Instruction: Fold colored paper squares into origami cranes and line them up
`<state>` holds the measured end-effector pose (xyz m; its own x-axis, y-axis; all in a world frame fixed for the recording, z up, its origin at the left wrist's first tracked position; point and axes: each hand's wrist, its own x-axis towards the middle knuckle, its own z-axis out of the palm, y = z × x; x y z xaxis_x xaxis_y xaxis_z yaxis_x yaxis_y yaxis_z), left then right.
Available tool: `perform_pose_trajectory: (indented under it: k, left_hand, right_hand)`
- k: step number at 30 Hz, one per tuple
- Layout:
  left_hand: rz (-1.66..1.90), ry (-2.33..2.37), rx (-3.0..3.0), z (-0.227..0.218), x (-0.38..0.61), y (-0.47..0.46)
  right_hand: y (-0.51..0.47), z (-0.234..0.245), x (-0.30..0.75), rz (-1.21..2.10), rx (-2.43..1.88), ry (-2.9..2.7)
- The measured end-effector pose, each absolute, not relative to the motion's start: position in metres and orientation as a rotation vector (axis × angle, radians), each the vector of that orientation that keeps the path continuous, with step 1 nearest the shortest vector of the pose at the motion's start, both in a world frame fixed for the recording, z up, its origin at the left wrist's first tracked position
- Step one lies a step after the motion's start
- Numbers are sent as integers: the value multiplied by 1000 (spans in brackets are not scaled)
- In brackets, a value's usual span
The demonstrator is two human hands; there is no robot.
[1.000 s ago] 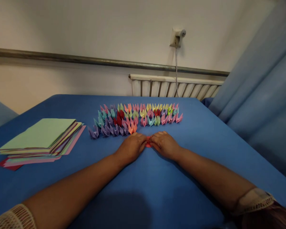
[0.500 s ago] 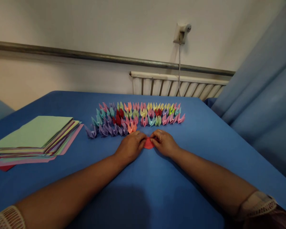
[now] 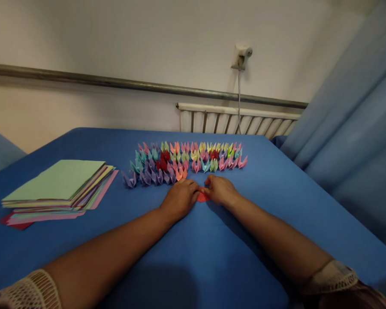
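A small folded piece of red paper (image 3: 203, 196) lies on the blue table cover between my two hands. My left hand (image 3: 180, 196) rests low on the cover, its fingers closed on the paper's left side. From the other side, my right hand (image 3: 221, 189) pinches the paper's right edge between thumb and fingers. Parts of the paper are hidden under my fingertips. Just beyond my hands stand rows of folded paper cranes (image 3: 206, 165) in many colours; an orange crane (image 3: 181, 173) is nearest my left hand.
A stack of coloured paper sheets (image 3: 56, 180), pale green on top, lies at the left of the blue-covered table (image 3: 167, 266). Behind are a metal rail (image 3: 116, 83), a radiator (image 3: 231, 112) and a wall socket (image 3: 241, 58) with a cord. A blue curtain (image 3: 347, 128) hangs at the right.
The view has tilted and shifted slightly, so everything sits a little differently in frame. My right hand has turned and lifted slightly at the red paper; my left hand stays on it.
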<state>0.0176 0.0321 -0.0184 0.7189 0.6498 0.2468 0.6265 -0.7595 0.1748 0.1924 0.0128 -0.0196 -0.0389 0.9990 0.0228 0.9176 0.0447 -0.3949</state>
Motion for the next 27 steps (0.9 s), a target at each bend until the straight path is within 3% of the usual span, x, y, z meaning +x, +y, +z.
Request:
perform_pose_trajectory:
  k: [6,13,27]
  left_hand:
    - [442,1034,2841,-17,16,28]
    - [451,1010,2790,-17,14,30]
    - [574,987,2646,-17,15,30]
  right_hand:
    - [7,-20,191,588,-1964,-1933]
    - [1,-23,190,384,-1812,-2025]
    - [6,-32,199,613,-1739,-1960]
